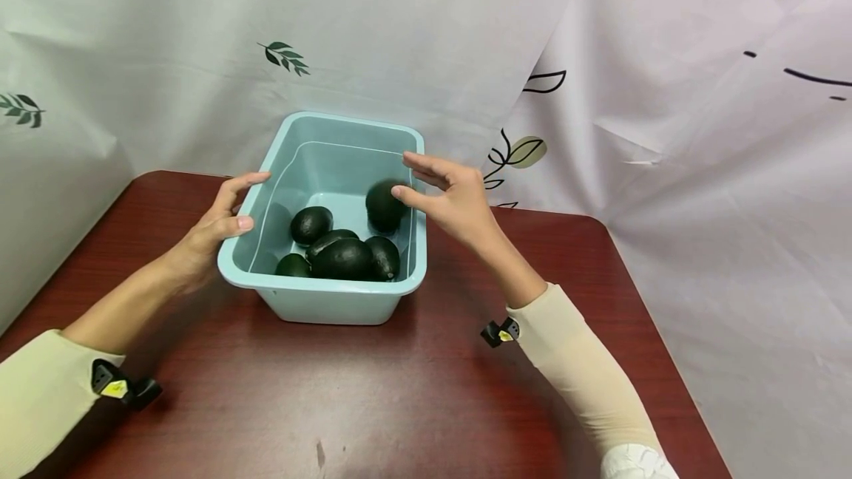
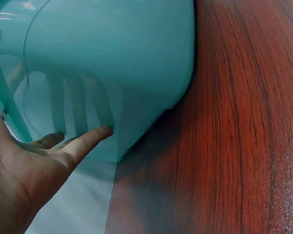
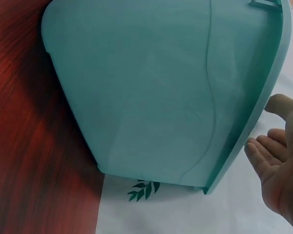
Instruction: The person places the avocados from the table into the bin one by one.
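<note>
A light blue plastic bin [image 1: 342, 307] stands on the table with several dark green avocados [image 1: 342, 259] in its near half. One more avocado [image 1: 384, 205], slightly blurred, is by the bin's right wall, just under my right thumb. My right hand [image 1: 455, 202] reaches over the right rim, thumb and fingers spread apart with no grip on that avocado. Against the bin's left side is my left hand [image 1: 206, 235]; its thumb and forefinger reach the rim. In the left wrist view, extended fingers [image 2: 90, 141] lie along the bin's outer wall.
The dark red wood-grain table [image 1: 373, 405] extends in front of the bin and to both sides. White cloth with leaf prints [image 1: 433, 28] hangs close behind the bin. Small black devices [image 1: 501, 333] are strapped at both sleeves.
</note>
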Tool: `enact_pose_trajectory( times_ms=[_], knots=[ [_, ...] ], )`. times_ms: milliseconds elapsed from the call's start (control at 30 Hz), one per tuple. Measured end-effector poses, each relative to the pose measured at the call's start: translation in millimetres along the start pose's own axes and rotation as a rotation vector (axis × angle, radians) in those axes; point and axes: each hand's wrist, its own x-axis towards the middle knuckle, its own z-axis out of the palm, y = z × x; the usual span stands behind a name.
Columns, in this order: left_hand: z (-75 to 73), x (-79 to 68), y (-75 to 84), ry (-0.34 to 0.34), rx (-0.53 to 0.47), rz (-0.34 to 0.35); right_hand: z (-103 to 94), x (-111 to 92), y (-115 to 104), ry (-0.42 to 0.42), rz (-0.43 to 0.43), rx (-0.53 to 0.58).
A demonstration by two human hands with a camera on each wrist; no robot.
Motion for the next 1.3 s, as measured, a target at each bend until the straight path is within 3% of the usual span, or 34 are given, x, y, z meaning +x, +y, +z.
enact_pose_trajectory(
  times_ms=[333,1000,1300],
  knots=[
    [-0.8,0.1,-1.0,-0.004,-0.020,0.017,-4.2,-8.1,9.4,0.016,-0.003,0.025],
    [-5.9,3.4,-3.0,-0.009,-0.018,0.015,-13.1,-23.7,21.5,0.044,0.069,0.104],
    [-10.9,7.4,4.2,-0.047,0.119,-0.033,-24.9,-31.1,27.4,0.048,0.134,0.061]
  ],
)
